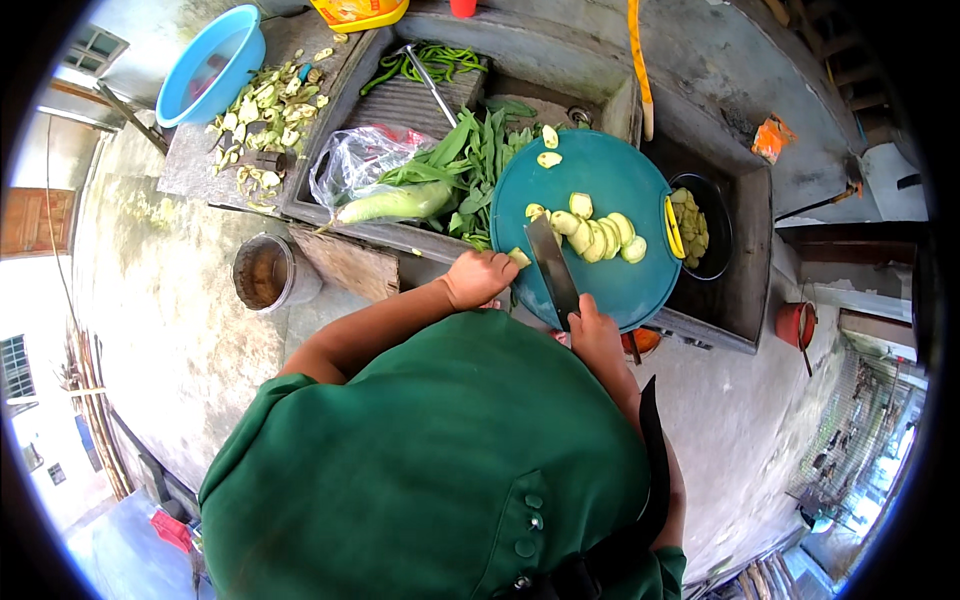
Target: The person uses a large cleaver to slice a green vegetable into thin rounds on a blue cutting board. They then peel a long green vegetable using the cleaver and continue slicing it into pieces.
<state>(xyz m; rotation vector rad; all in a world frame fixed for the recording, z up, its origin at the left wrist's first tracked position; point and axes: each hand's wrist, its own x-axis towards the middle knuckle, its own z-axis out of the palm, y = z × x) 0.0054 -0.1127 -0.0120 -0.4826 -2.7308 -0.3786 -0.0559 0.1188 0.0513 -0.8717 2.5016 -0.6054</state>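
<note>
My right hand (593, 325) is wrapped round the handle of a broad-bladed kitchen knife (552, 265). The blade lies over the left half of a round teal cutting board (640, 285), its tip near the slices. Left of the blade, at the board's edge, my left hand (480, 280) is closed on a small pale green vegetable piece (518, 258). Several pale green vegetable slices (597, 240) overlap in a row right of the knife. Two separate slices (549, 159) lie near the board's far edge. The board rests across a concrete sink and has a yellow handle (674, 226).
Leafy greens (478, 165) and a long pale green vegetable (398, 203) by a plastic bag lie left of the board. A dark pot (715, 255) of slices stands right. Peelings (268, 108), a blue basin (212, 65), green peppers (440, 60) and a bucket (270, 272) are left.
</note>
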